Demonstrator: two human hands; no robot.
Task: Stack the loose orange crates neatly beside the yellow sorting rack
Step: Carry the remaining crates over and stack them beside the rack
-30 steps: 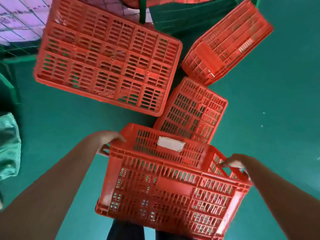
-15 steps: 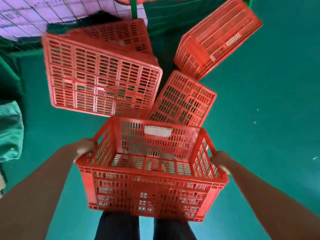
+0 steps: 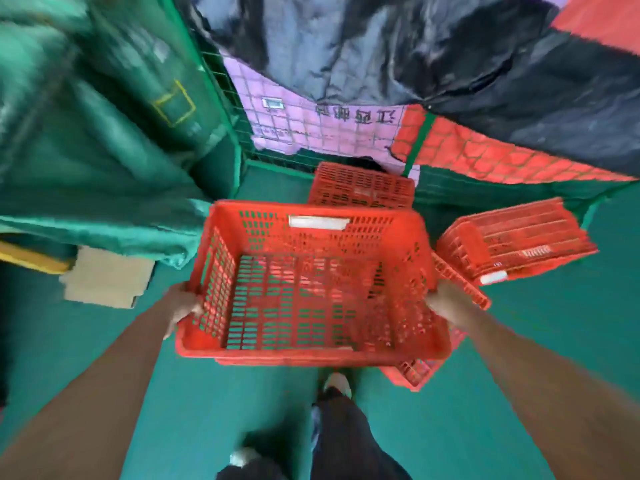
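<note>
Above the green floor (image 3: 540, 348), the orange crate (image 3: 304, 292) is held in the middle, open side up. A second crate (image 3: 516, 247) lies tipped at the right; a third crate (image 3: 360, 188) stands far behind. The left hand (image 3: 181, 308) grasps its left wall, the right hand (image 3: 446, 306) its right wall.

The left hand (image 3: 181, 308) and right hand (image 3: 446, 306) lose their fingers behind the carried crate (image 3: 346, 237). It hides much of the far crate (image 3: 363, 187) and the near-right crate (image 3: 414, 374). The green sacks (image 3: 86, 150) on the left are blurred and cropped.
</note>
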